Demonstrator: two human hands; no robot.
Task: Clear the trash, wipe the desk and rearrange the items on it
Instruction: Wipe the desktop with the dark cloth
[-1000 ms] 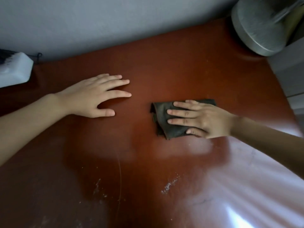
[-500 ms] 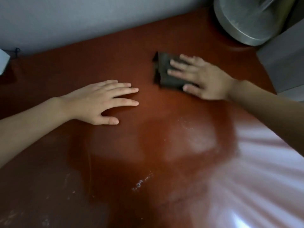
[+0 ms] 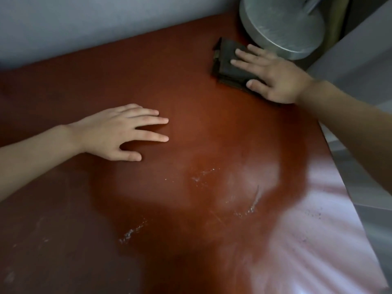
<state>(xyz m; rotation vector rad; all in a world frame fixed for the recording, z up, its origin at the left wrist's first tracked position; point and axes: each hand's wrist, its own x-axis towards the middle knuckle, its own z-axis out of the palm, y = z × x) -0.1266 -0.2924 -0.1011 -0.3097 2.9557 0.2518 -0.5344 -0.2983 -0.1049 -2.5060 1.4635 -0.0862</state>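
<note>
The right grip (image 3: 273, 79) lies flat with its fingers straight and spread. It presses a dark, folded square cloth (image 3: 227, 60) onto the glossy reddish-brown table (image 3: 191, 262). No finger curls round the cloth, so downward pressure alone holds it. The cloth sits under the fingertips of that grip and just ahead of them. Just beyond the grip's far side stands a round grey brushed-metal base (image 3: 282, 24); I cannot tell whether the two touch. The left grip (image 3: 114, 132) is released, palm down on bare table. It grasps nothing and rests well to the left of the right grip and nearer the person.

This looks like the wiping step, only partly done. Whitish gritty streaks (image 3: 131, 232) lie on the table nearer the person than either grip.

Three things could go wrong:
- **Slipping cloth:** with only flat pressure on it, the cloth may slide out or unfold on a quick stroke.
- **Knocked base:** a stroke away from the person could shove the metal base, since the right grip is crowded against it.
- **Spilled grit:** a sweep to the right would push the grit over the nearby table edge instead of gathering it.
</note>
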